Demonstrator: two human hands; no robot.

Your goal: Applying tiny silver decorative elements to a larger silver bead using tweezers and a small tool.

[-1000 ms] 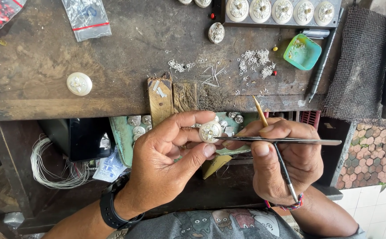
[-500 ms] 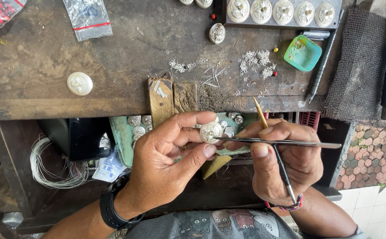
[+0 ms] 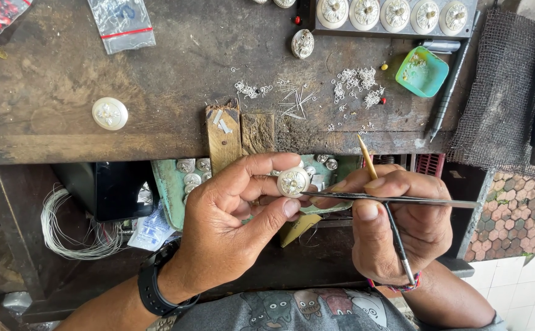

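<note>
Your left hand (image 3: 230,227) pinches a round button (image 3: 293,181), off-white rim, silver filigree centre. Your right hand (image 3: 402,227) has dark steel tweezers (image 3: 396,199), plus a brush (image 3: 381,208) with a tan wooden tip and black handle. Black watch strap (image 3: 157,291) on your left wrist, red-blue-white woven bracelet (image 3: 396,286) on your right. Workbench (image 3: 53,61) is dark brown, scuffed, grey-stained. Far right: turquoise dish (image 3: 422,72), dark grey mesh (image 3: 500,92), row of cream buttons with silver centres in a black tray (image 3: 396,27). Far left: clear bag with a red stripe (image 3: 122,24), white button (image 3: 110,113). Silver wire bits (image 3: 353,83) scattered mid-bench. Floor tiles (image 3: 522,208) at right: brown-grey hexagon pattern.
</note>
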